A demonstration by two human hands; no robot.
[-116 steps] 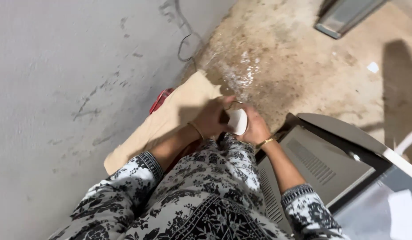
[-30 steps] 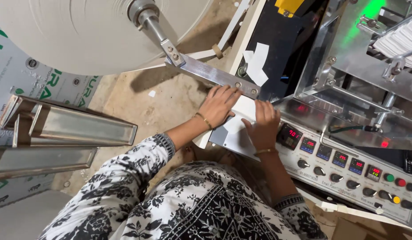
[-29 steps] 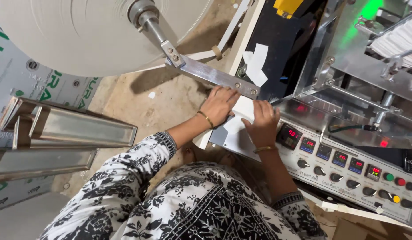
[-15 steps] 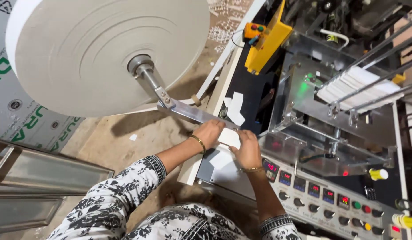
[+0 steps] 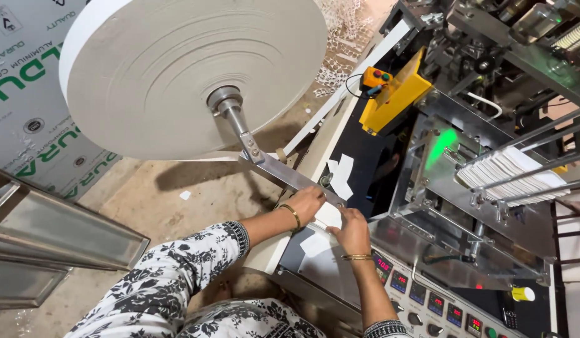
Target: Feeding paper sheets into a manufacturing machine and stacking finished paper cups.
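My left hand [image 5: 305, 203], with a gold bangle on its wrist, curls over the near edge of a small white paper piece [image 5: 329, 216] lying on the machine's grey ledge [image 5: 315, 263]. My right hand [image 5: 351, 230], also bangled, grips the same piece from the other side with its fingers bent. The two hands nearly touch. A flat metal arm [image 5: 283, 175] runs just above them up to the hub of a very large white paper roll [image 5: 177, 75]. How the paper lies under my fingers is hidden.
A control panel [image 5: 431, 303] with red digit displays and knobs lies right of my right wrist. A yellow switch box [image 5: 393, 94], a stack of white paper blanks [image 5: 512, 172] between rods and a steel guard [image 5: 452, 250] fill the right. A metal frame [image 5: 46, 241] stands left.
Earlier my hands held a small white round thing low over the floor. Since one second ago they stay on the paper at the machine ledge while the view tilts up to the roll.
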